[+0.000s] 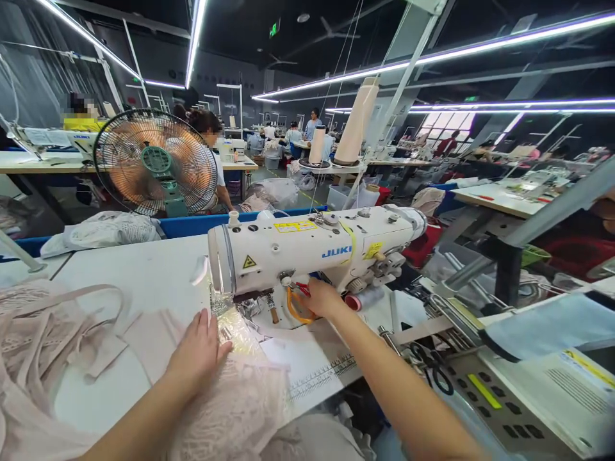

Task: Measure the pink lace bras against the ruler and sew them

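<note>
My left hand (199, 346) lies on pale pink lace fabric (230, 410), its fingers stretched toward the needle area of a white JUKI sewing machine (307, 246). Under the machine's arm, my right hand (323, 299) is closed at a red-and-orange tool (294, 306) with a curved orange part. The fingers hide much of it, so its exact kind does not show. A clear plastic sheet (237, 330) lies beside the left fingertips, over part of the fabric. More pink garment pieces (52, 358) with straps are heaped at the left.
A large fan (156, 160) stands behind the table at left. Thread cones (355, 121) rise behind the machine. Black scissors (435, 368) hang by the right table edge, close to a control box (519, 397). Other people work at machines farther back.
</note>
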Demonstrator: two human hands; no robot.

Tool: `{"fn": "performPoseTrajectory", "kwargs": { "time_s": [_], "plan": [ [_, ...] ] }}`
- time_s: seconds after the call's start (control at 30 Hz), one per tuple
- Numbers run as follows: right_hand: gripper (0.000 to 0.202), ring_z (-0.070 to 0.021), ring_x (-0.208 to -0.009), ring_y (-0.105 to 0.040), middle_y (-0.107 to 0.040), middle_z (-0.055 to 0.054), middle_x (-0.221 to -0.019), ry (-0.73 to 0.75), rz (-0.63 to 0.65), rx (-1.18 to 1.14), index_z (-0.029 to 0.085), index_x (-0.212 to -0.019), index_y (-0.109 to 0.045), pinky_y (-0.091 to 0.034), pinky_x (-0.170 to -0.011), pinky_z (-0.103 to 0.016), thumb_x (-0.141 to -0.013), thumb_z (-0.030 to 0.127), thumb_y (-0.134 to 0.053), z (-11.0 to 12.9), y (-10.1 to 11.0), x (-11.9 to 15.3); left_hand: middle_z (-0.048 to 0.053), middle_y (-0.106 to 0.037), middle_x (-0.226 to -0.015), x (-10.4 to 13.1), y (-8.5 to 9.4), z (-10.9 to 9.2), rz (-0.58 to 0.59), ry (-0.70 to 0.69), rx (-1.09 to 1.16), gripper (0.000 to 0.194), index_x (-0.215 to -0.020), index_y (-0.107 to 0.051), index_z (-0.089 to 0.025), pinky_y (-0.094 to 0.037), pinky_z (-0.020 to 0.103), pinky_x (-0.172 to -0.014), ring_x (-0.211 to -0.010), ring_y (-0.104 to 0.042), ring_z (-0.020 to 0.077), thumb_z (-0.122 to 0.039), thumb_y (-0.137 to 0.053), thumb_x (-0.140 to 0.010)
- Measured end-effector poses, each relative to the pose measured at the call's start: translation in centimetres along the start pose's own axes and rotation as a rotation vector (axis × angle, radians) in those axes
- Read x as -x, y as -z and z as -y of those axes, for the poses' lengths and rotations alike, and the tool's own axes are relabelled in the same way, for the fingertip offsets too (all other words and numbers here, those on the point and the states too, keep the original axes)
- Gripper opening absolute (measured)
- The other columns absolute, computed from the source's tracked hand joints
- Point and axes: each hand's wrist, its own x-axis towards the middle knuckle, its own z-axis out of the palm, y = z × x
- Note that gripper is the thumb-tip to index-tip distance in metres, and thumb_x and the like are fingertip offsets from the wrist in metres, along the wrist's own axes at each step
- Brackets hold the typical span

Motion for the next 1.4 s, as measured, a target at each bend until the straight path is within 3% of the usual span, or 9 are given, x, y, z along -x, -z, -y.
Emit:
{"fn": "performPoseTrajectory", "kwargs": {
  "time_s": [0.17, 0.33, 0.43, 0.53, 0.67, 0.8, 1.0, 1.17, 1.4],
  "plan": [
    [0.025, -0.0204, -0.093, -0.060, -0.060, -0.007, -0.109, 0.022, -0.169, -0.136, 0.014, -0.109, -0.057, -0.051, -0.079, -0.041, -0.090, 0.030, -0.054, 1.8, -1.0, -1.2, 0.027, -0.038, -0.138, 2.9, -1.5, -4.2, 0.024, -0.198, -0.041, 0.062, -0.129, -0.046, 0.005, -0.033, 0.050, -0.106, -0.131, -0.031, 0.0391, -0.040, -0.043, -0.086],
    [0.016, -0.0182, -0.102, -0.057, -0.062, -0.006, -0.108, 0.474, -0.255, -0.220, 0.014, -0.104, -0.059, -0.047, -0.089, -0.036, -0.089, 0.015, -0.052, 3.0, -3.0, 4.0, 0.018, -0.040, -0.142, 5.0, -2.5, -5.6, -0.141, -0.591, 0.138, 0.055, -0.135, -0.042, -0.008, -0.042, 0.043, -0.103, -0.129, -0.038, 0.0330, -0.032, -0.045, -0.086],
    [0.023, -0.0132, -0.105, -0.057, -0.066, -0.004, -0.111, 0.792, -0.190, -0.234, 0.016, -0.106, -0.061, -0.044, -0.093, -0.024, -0.084, 0.012, -0.054, 3.8, -4.9, 7.1, 0.014, -0.038, -0.145, 5.3, -3.6, -4.0, -0.250, -0.528, 0.306, 0.049, -0.139, -0.033, -0.014, -0.044, 0.034, -0.101, -0.129, -0.041, 0.0221, -0.019, -0.034, -0.090],
    [0.032, -0.0191, -0.119, -0.049, -0.058, -0.009, -0.128, 0.913, -0.184, -0.236, 0.013, -0.117, -0.057, -0.037, -0.104, -0.030, -0.088, 0.025, -0.053, 4.6, -6.8, 8.1, 0.015, -0.047, -0.137, 5.7, -4.2, -1.5, -0.330, -0.391, 0.291, 0.041, -0.131, -0.041, -0.015, -0.045, 0.036, -0.100, -0.125, -0.045, 0.0223, -0.025, -0.032, -0.092],
    [0.045, -0.0251, -0.125, -0.042, -0.052, -0.014, -0.134, 0.869, -0.195, -0.224, 0.009, -0.122, -0.054, -0.031, -0.108, -0.039, -0.087, 0.036, -0.055, 4.6, -8.3, 8.1, 0.020, -0.045, -0.138, 6.7, -4.3, 1.3, -0.290, -0.366, 0.048, 0.055, -0.130, -0.045, -0.011, -0.037, 0.056, -0.100, -0.126, -0.042, 0.0353, -0.043, -0.048, -0.085],
    [0.035, -0.0196, -0.122, -0.045, -0.055, -0.009, -0.130, 0.785, -0.170, -0.152, 0.011, -0.122, -0.054, -0.036, -0.105, -0.031, -0.088, 0.017, -0.048, 2.2, -8.6, 10.5, 0.018, -0.040, -0.142, 7.8, -4.5, 3.2, -0.229, -0.280, -0.050, 0.065, -0.134, -0.043, -0.012, -0.029, 0.060, -0.103, -0.130, -0.036, 0.0376, -0.050, -0.048, -0.081],
    [0.025, -0.0299, -0.068, -0.063, -0.065, -0.017, -0.072, 0.343, -0.161, 0.031, 0.006, -0.074, -0.067, -0.051, -0.062, -0.042, -0.085, 0.012, -0.045, -1.9, -5.5, 15.5, 0.017, -0.042, -0.141, 8.2, -5.1, 4.6, -0.258, -0.351, -0.049, 0.067, -0.134, -0.045, -0.014, -0.032, 0.055, -0.104, -0.129, -0.038, 0.0363, -0.051, -0.053, -0.078],
    [0.017, -0.0223, -0.093, -0.059, -0.065, -0.009, -0.102, 0.447, -0.127, 0.021, 0.016, -0.094, -0.065, -0.047, -0.077, -0.030, -0.088, 0.015, -0.049, 2.7, -4.2, 12.5, 0.015, -0.043, -0.141, 7.8, -5.2, 4.5, -0.289, -0.371, -0.012, 0.065, -0.134, -0.043, -0.017, -0.031, 0.052, -0.105, -0.129, -0.039, 0.0343, -0.050, -0.052, -0.079],
    [0.014, -0.0169, -0.084, -0.059, -0.062, -0.004, -0.098, 0.442, -0.088, 0.020, 0.015, -0.095, -0.060, -0.049, -0.072, -0.034, -0.091, 0.025, -0.052, 8.9, -5.3, 6.6, 0.022, -0.040, -0.140, 8.4, -4.0, 4.1, -0.426, -0.384, 0.012, 0.065, -0.137, -0.032, -0.013, -0.041, 0.049, -0.097, -0.124, -0.043, 0.0354, -0.045, -0.050, -0.083]
  ]
}}
